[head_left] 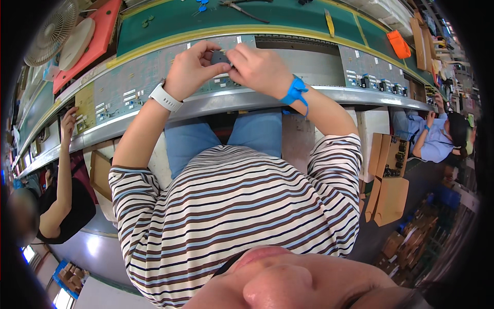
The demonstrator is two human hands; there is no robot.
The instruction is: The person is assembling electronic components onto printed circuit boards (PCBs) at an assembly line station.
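My left hand point(193, 67) and my right hand point(257, 67) meet above the conveyor line, both pinching one small dark grey part point(220, 56) between their fingertips. A white watch sits on my left wrist and a blue strap on my right wrist point(294, 92). Under the hands lies a grey-green circuit board point(128, 85) with small white and dark components. Most of the part is hidden by my fingers.
Another board point(373, 72) with dark components lies on the line to the right. A green mat point(267, 18) behind holds pliers, a yellow tool and an orange object point(399, 44). A fan point(51, 31) stands far left. Co-workers sit at left point(64, 195) and right point(435, 136). Cardboard boxes point(388, 170) stand lower right.
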